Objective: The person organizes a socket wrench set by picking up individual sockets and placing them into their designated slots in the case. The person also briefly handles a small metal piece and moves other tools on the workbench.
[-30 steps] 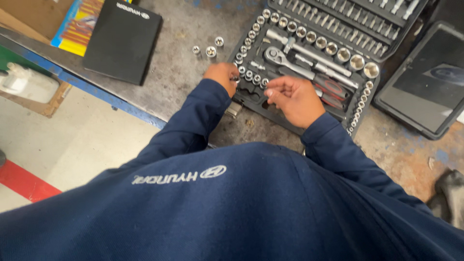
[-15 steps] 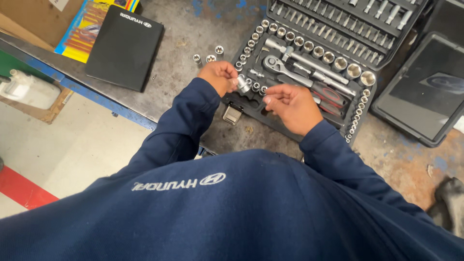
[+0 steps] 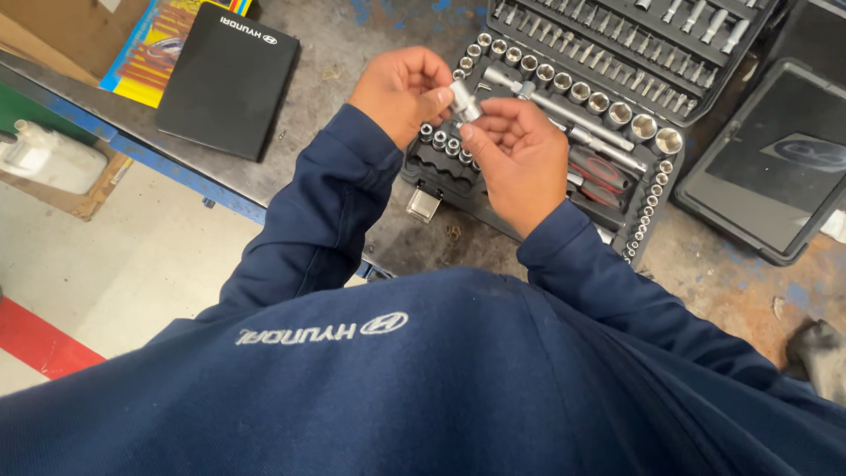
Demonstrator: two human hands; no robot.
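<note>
left hand (image 3: 404, 90), right hand (image 3: 520, 154), pinching socket (image 3: 464, 102)

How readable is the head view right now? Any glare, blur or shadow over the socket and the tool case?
Head view: even, soft light, no hard shadows; the small chrome socket pinched between left hand and right hand is sharp, with mild highlights; the open black socket-set case is crisp; faint reflection on the closed black plastic case at right; the navy sweatshirt fills the foreground.

two hands (image 3: 405, 88) hold one socket (image 3: 464, 104) above one open socket case (image 3: 564, 115); one black folder (image 3: 227, 79) left of it.
</note>
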